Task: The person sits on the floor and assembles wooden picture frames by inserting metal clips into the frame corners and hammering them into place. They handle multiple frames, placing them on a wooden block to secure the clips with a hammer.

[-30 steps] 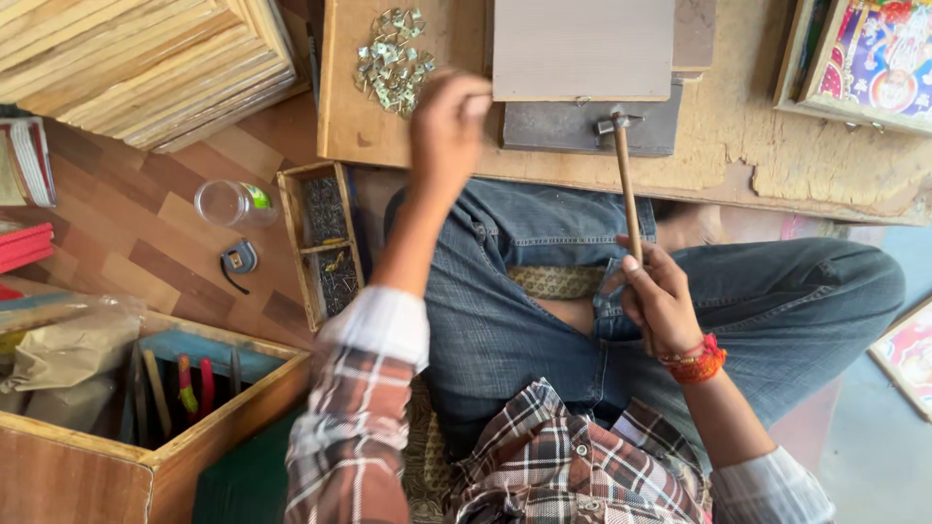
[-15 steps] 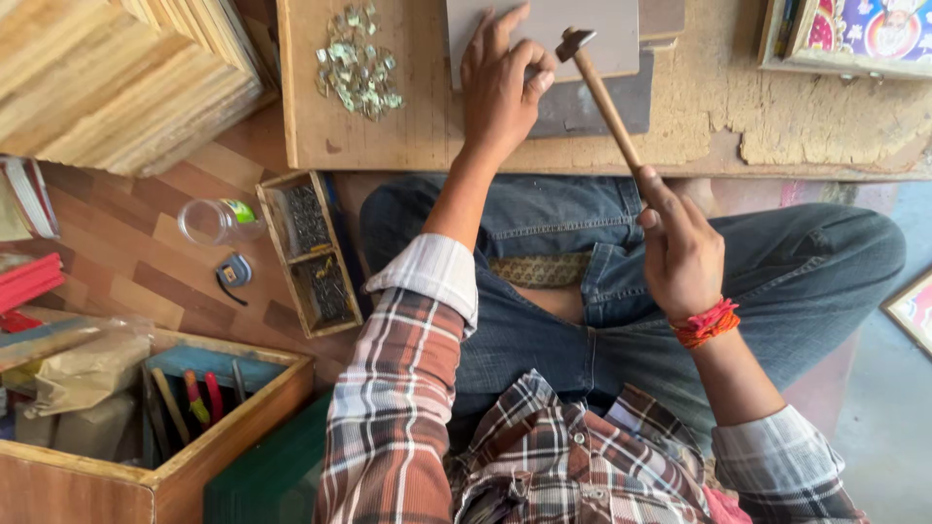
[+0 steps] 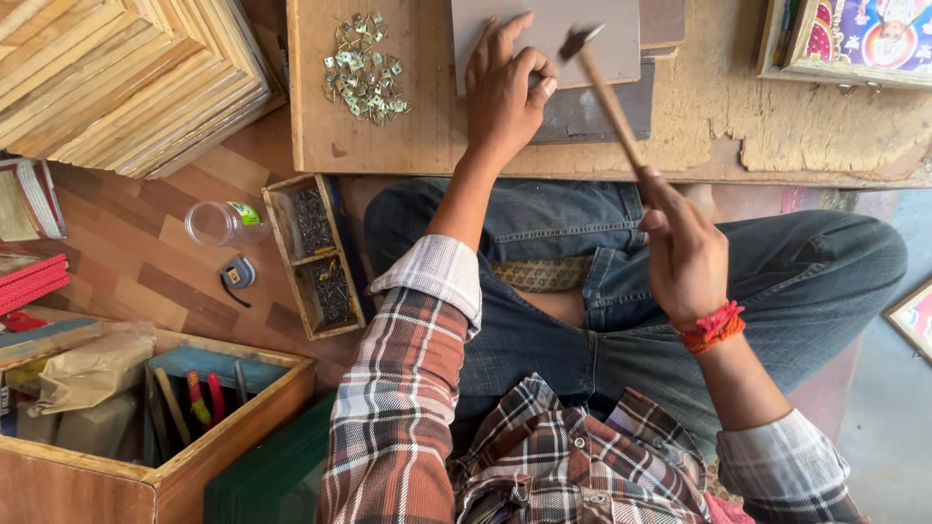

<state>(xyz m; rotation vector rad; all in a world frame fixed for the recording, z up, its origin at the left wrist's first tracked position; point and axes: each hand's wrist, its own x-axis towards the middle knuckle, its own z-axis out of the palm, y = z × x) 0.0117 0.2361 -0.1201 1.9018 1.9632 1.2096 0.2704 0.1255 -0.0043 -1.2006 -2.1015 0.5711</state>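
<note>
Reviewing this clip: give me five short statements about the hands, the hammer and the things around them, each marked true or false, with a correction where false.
1. The right hand grips the hammer by its handle. True.
2. The left hand lies flat on the grey board. True.
3. The small metal hangers are heaped inside the divided nail tray. False: they lie loose on the wooden workboard.
4. The hammer's head rests on the floor. False: it is raised over the grey board.
5. A clear jar lies beside the nail tray. True.
</note>
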